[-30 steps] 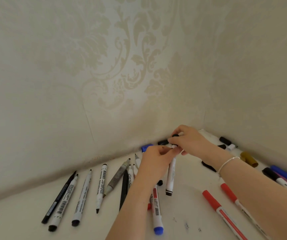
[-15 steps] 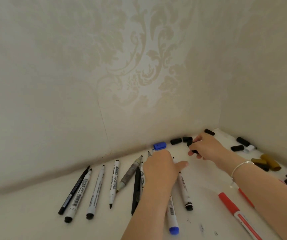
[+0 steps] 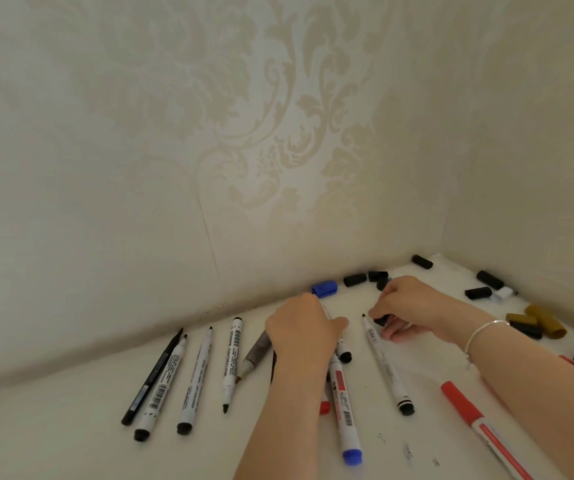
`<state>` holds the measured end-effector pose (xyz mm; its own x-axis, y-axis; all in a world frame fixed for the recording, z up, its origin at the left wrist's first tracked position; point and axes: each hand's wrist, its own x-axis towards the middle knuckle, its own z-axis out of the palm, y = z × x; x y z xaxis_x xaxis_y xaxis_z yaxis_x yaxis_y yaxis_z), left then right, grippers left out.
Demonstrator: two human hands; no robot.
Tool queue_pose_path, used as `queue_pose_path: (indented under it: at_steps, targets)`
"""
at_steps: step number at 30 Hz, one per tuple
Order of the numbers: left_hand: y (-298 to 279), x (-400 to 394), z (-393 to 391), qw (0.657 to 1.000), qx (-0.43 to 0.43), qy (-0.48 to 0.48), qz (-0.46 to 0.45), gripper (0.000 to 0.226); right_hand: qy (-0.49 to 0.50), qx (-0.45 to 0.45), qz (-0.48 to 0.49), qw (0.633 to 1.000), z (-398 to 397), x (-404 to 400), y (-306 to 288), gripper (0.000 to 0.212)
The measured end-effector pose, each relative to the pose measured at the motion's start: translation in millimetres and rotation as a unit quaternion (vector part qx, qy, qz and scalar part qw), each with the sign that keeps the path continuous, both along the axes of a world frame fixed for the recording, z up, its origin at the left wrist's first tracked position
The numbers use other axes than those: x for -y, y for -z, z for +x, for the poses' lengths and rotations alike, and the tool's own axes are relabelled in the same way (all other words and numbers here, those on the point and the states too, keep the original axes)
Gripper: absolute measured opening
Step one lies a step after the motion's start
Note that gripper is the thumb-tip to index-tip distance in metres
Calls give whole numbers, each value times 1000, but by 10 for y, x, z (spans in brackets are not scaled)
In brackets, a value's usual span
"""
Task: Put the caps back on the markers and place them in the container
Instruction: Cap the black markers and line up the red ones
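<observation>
the right hand (image 3: 413, 306) has drawn back from the far corner, fingers pinching a black cap (image 3: 380, 320) beside an uncapped marker (image 3: 384, 363); the left hand (image 3: 301, 329) rests curled over other markers, its grip unclear. misalignment could smear ink on the tabletop (image 3: 70, 427).

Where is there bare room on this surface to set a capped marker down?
Bare surface lies at the near left, left of the thin black pen, and between the blue-ended marker and the red marker. It is crowded under the left hand and among the caps by the wall.
</observation>
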<state>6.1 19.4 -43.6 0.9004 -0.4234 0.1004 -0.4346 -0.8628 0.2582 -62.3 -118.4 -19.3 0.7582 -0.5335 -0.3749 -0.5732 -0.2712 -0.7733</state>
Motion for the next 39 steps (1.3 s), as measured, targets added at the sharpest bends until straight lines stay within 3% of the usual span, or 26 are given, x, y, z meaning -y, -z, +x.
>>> queue_pose_path:
  at_steps: [4,7,10,13,39]
  targets:
    - [-28,31,-60,1000,-11,13,-21,28,19,40,-8,999,3,-7,-54,16]
    - [-63,24,-56,988,-70,36,-134,30,103,176,43,978,33,27,-103,27]
    - [-78,53,-30,940,-168,83,-286,26,187,331,104,919,74,64,-199,23]
    - [-86,80,-48,907,-221,105,-342,14,208,386,114,892,84,87,-289,20]
    - [-80,78,-59,888,-190,146,-392,14,104,324,191,921,99,-26,-307,17]
